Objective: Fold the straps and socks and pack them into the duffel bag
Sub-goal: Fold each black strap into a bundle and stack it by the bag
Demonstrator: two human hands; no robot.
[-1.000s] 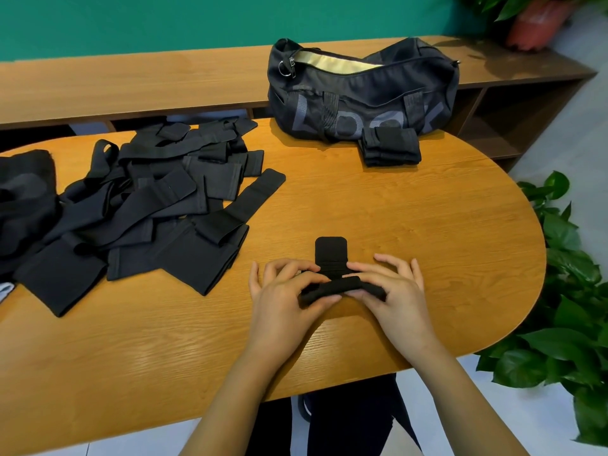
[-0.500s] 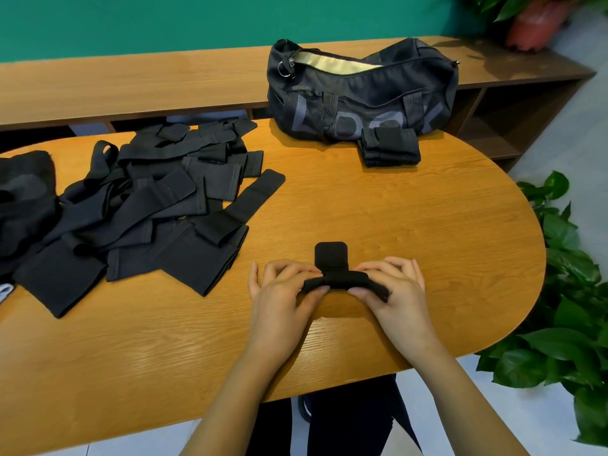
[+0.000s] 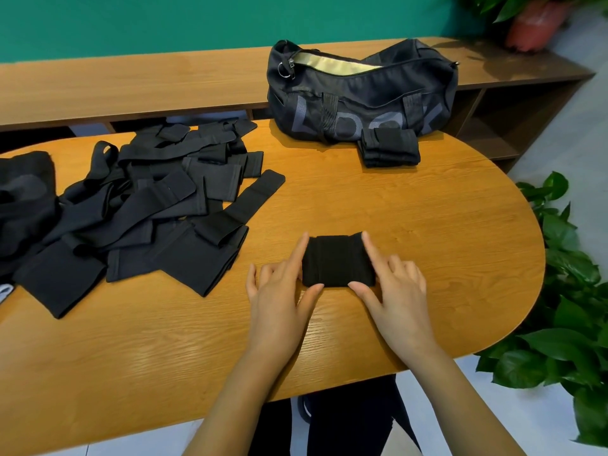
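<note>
Two straight-fingered hands, left hand point(image 3: 279, 292) and right hand point(image 3: 396, 287), touch the folded strap point(image 3: 339, 261); duffel bag point(image 3: 368, 90) perhaps reads LOOK.

Bright even light, soft shadows, sheen on table point(image 3: 171, 353), wide-angle edge bending

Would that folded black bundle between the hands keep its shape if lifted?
Likely soft and light: the folded strap is thin fabric like the limp pile nearby. It may unfold when lifted: left hand and right hand brace its edges.
</note>
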